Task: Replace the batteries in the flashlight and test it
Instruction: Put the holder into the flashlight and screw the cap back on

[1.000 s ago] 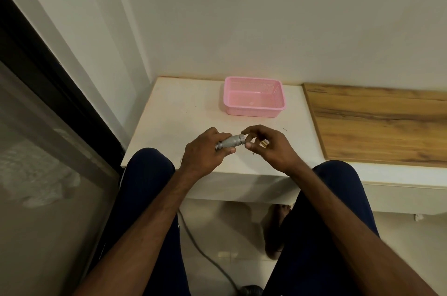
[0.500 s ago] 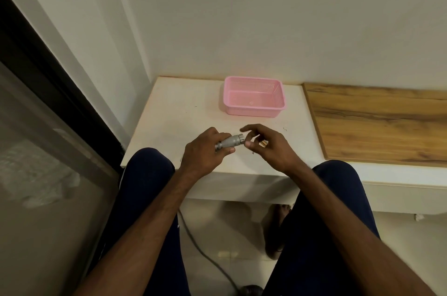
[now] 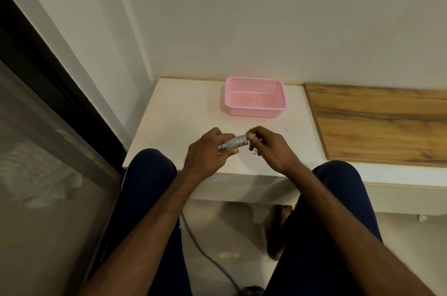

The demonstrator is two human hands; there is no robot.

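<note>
We are gripping the small silver flashlight in our left hand, fingers wrapped round its rear half, and we are holding it just above the near part of the white table, in front of our knees. Its long axis is lying almost level and running left to right, tilted slightly up toward the right, so the exposed ridged end is pointing straight at our right hand. That hand is hovering just beside this end with its fingers curled and its fingertips bunched close to the rim. They are blurred, so we cannot tell whether they are pinching a cap, a battery or nothing at all, nor whether they are touching the metal. We are judging that the coming move turns on this alignment: the left hand is serving as the clamp, the right hand is the nearer one to the working end, and anything going in or twisting on is having to travel along the barrel's axis, from right to left. The pink basket is sitting farther back on the table, well apart from both hands.
</note>
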